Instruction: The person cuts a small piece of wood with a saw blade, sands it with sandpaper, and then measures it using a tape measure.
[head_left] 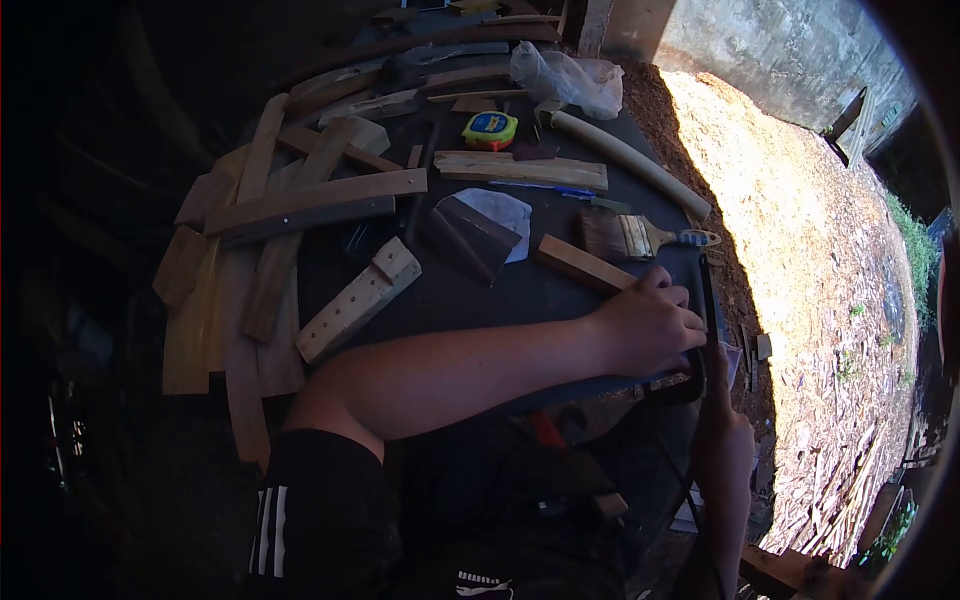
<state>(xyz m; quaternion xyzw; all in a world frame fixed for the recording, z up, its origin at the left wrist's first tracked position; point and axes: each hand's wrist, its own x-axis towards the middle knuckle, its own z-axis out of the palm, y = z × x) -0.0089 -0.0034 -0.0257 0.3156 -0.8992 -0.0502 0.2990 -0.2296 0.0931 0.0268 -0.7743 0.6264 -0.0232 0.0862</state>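
My left hand (pixel 655 322) reaches across the table, its fingers closed over the near end of a short wooden strip (pixel 584 262). Close by, at the table's right edge, my right hand (pixel 727 435) is closed on a slim dark tool (pixel 708 300) that looks like a hacksaw. One finger lies along the tool; its handle is mostly hidden by the hand. Whether the blade touches the wood cannot be made out. Just beyond the strip lies a wide paintbrush (pixel 625 237). A dark flat sheet (pixel 475 238) partly covers a whitish piece (pixel 510 215) to the left.
Overlapping boards (pixel 315 200) cover the table's left side, near a block with holes (pixel 360 300). Farther back lie a tape measure (pixel 489 130), a blue pen (pixel 545 188), a plastic bag (pixel 570 80) and a long round stick (pixel 630 160). Wood scraps litter the ground (pixel 800 330) at right.
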